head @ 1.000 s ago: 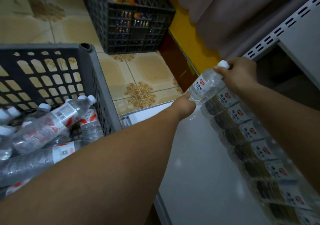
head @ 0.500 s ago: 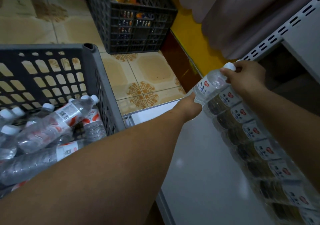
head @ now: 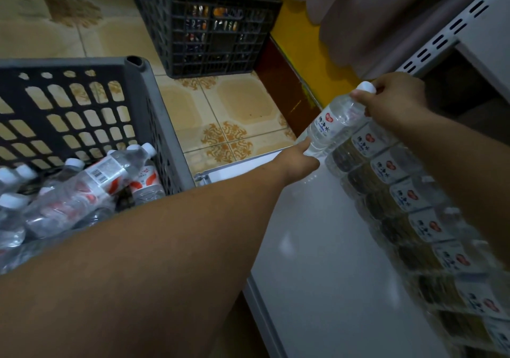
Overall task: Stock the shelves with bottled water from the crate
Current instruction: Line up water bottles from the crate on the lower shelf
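Note:
A clear water bottle (head: 332, 122) with a white cap and a white label stands tilted at the far end of a row of bottles (head: 411, 208) on the white shelf (head: 325, 261). My right hand (head: 394, 99) pinches its neck just under the cap. My left hand (head: 299, 160) holds its base, fingers mostly hidden behind the hand. At the left, the grey crate (head: 154, 115) holds several more bottles (head: 91, 184) lying on their sides.
A second dark crate (head: 218, 26) with cans stands on the tiled floor beyond. A yellow and dark red wall base (head: 292, 62) runs beside the shelf. A slotted white shelf upright (head: 452, 29) and an upper shelf sit at the top right.
Both hands and the bottle have stayed at the row's far end. The bottle has shifted only slightly, its cap a little further towards the shelf upright.

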